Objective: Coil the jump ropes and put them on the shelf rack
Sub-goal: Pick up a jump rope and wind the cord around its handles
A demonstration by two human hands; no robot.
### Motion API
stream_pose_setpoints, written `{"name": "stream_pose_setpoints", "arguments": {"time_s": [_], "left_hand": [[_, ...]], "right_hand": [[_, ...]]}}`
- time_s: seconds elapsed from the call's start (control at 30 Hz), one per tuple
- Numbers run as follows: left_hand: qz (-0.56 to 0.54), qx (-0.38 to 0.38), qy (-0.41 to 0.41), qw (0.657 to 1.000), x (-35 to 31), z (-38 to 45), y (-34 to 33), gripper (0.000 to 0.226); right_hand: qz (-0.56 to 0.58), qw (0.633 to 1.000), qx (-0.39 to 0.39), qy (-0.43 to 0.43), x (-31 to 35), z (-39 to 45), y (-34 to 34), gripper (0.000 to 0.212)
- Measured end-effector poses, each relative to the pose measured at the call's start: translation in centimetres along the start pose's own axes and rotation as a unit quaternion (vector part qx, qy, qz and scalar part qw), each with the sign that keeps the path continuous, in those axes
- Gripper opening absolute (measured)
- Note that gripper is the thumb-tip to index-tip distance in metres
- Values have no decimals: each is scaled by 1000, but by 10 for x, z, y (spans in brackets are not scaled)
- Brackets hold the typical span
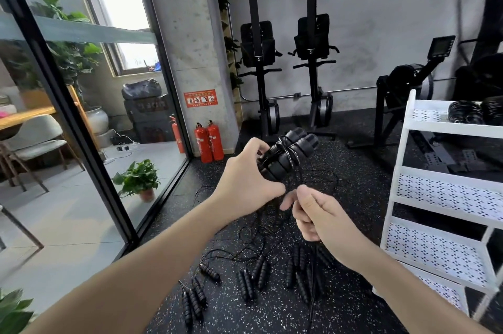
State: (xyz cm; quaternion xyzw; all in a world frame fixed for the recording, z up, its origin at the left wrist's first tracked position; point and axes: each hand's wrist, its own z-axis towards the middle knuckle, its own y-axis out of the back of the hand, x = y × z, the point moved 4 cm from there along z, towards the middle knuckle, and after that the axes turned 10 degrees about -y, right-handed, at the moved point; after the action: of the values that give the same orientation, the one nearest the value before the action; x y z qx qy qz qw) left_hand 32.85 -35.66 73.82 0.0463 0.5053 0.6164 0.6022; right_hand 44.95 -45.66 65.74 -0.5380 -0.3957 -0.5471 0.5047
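My left hand (pixel 245 184) grips the two black ribbed handles (pixel 291 154) of a jump rope, held side by side and pointing up to the right, with thin black cord wound round them. My right hand (pixel 318 214), just below and to the right, pinches the rope's thin cord (pixel 296 184) between thumb and fingers; the cord hangs down from there. Several more jump ropes (pixel 253 279) with black handles lie tangled on the speckled floor below my hands. The white shelf rack (pixel 446 192) stands at the right, with coiled black ropes (pixel 465 112) on its top shelf.
A glass wall with a black frame (pixel 89 148) runs along the left. Two red fire extinguishers (pixel 209 143) stand by the concrete pillar. Black exercise machines (pixel 313 75) line the back wall. A potted plant (pixel 138 178) sits behind the glass.
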Motion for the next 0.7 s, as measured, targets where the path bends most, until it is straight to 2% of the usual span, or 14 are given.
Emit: {"name": "stream_pose_setpoints", "arguments": {"time_s": [0.13,0.23,0.33,0.43,0.5,0.6,0.7], "left_hand": [[-35,90,-49,994,-1,-1,4,62],[-12,166,-85,982,-3,-1,8,64],[13,229,-125,965,-7,-2,6,66],[102,249,-181,946,-5,4,7,62],[171,254,-208,929,1,8,7,58],[230,245,-229,914,11,8,6,54],[277,228,-268,894,20,1,2,56]], "right_hand": [[0,993,90,-72,-4,8,18,39],[-37,986,118,-110,-2,15,31,21],[-143,973,142,-115,10,23,33,44],[-364,923,79,-99,18,49,52,42],[-453,884,60,-103,21,65,61,31],[-468,875,58,-112,36,74,61,17],[-476,873,69,-85,55,76,57,3]]}}
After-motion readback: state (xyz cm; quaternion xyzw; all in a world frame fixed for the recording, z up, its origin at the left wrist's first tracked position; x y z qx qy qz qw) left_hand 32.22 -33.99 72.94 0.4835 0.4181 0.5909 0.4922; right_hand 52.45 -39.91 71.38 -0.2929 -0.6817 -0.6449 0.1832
